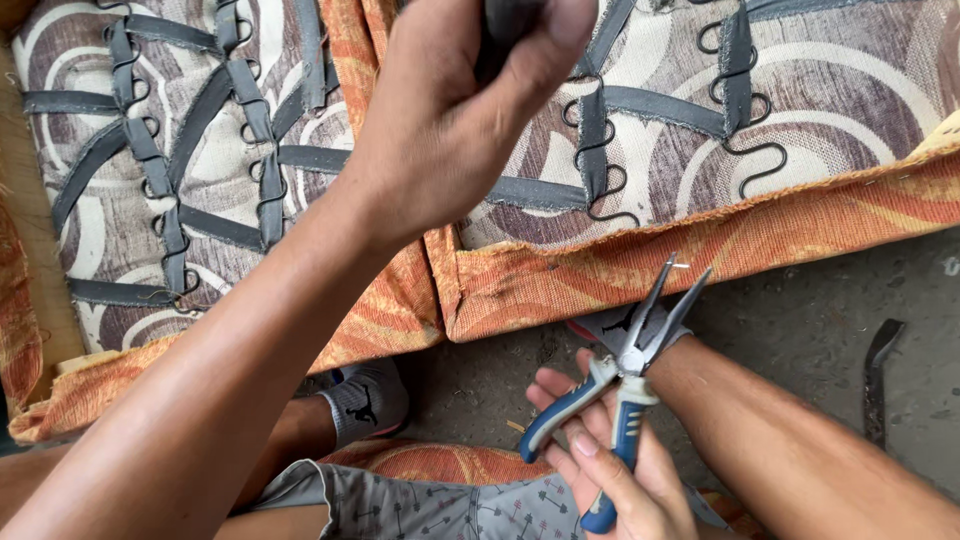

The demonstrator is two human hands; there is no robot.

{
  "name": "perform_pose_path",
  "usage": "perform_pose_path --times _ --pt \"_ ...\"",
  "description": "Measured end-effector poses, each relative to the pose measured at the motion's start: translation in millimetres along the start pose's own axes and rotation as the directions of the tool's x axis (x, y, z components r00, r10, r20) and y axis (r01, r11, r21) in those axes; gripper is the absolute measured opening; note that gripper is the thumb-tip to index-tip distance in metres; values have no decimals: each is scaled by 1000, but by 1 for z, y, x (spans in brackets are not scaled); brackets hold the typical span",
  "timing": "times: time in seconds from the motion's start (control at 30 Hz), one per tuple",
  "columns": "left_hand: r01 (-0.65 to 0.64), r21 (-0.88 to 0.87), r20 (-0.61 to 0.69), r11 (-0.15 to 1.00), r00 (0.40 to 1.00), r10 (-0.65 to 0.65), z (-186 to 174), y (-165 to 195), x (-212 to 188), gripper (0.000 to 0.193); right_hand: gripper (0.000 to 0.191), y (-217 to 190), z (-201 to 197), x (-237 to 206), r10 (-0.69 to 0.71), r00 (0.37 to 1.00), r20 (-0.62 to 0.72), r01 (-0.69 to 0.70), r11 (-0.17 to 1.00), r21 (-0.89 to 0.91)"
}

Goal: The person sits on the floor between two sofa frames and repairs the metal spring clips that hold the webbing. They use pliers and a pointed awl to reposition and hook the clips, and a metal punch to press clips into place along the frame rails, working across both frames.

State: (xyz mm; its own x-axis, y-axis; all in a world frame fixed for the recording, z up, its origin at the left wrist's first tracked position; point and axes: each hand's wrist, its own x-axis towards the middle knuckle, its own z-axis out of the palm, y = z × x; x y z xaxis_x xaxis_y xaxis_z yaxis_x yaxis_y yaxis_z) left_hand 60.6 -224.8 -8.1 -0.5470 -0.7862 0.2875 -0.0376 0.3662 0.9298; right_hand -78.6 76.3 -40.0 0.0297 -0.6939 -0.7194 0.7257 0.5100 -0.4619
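Observation:
My left hand [450,120] is raised close to the camera, fist closed around a dark grey handle [508,30] whose far end is out of view. My right hand [615,470] is low in front of me, gripping blue-and-white-handled needle-nose pliers [640,340]. The jaws point up and right, slightly apart, with a small metal staple [679,265] at their tip. Behind both hands lies an upturned sofa base [840,90] with patterned fabric, grey webbing straps [200,110] and black zigzag springs [755,155]. Its orange fabric edge [700,255] sits just beyond the plier tips.
A dark flat pry bar [880,370] lies on the concrete floor [800,310] at the right. My feet in grey socks [368,400] rest below the sofa edge, and an orange cushion [430,462] is under my legs. Wooden frame shows at far left [30,230].

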Motion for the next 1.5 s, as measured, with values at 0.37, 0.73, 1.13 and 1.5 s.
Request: perform_pose_path --times 0.37,0.73,1.13,1.5 --pt "-70 139 42 988 997 65 18 -16 13 21 98 3 -12 23 159 985 -67 -156 987 45" --pt "-3 181 77 983 997 -11 26 -30 28 23 102 15 -44 37 210 971 -110 -201 975 92" --pt "61 195 82 979 994 -78 44 -42 39 28 112 24 -67 49 260 965 -9 -254 949 188" --pt "129 254 149 958 974 -171 44 -40 38 27 106 9 -57 36 38 998 -44 -33 992 120"
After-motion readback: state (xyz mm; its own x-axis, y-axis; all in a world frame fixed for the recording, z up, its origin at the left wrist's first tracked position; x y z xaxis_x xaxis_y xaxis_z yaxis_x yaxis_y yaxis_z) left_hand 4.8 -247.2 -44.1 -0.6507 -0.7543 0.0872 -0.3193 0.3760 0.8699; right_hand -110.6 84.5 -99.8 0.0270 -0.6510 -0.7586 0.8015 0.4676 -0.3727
